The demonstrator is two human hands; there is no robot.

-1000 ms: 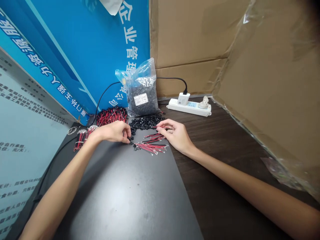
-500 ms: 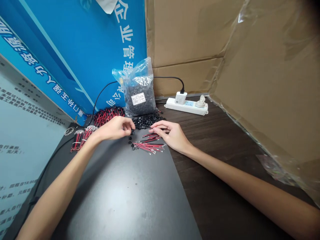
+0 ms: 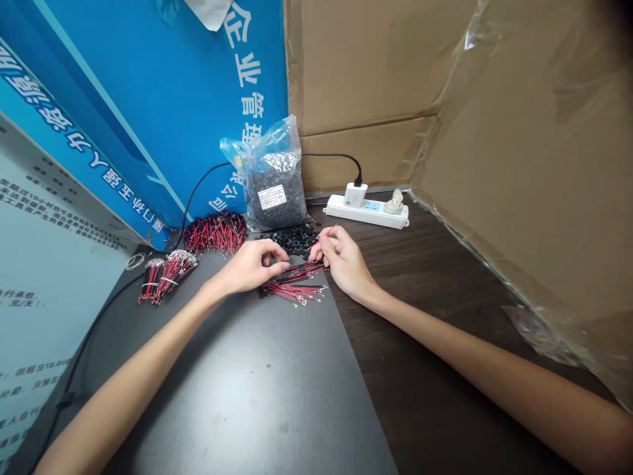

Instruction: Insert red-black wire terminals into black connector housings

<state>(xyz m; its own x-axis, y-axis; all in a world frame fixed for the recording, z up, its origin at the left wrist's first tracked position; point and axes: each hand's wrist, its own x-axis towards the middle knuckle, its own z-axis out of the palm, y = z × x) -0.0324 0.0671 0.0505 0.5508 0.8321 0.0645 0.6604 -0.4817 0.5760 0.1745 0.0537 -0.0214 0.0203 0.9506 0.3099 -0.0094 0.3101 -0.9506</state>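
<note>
Right hand (image 3: 343, 262) pinches a thin red wire (image 3: 331, 229); left hand's (image 3: 260, 264) grip, cannot tell.
Loose red-and-black wires (image 3: 295, 291) lie at the right hand's 8 o'clock, beside the flat grey surface's (image 3: 267, 409) edge slanting toward 5 o'clock.

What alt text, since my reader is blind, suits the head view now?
A person's right hand pinches a red wire while the left hand is close to loose red and black wires on a gray surface. Behind are small black parts, a clear bag of dark pieces and a white power strip.
</note>
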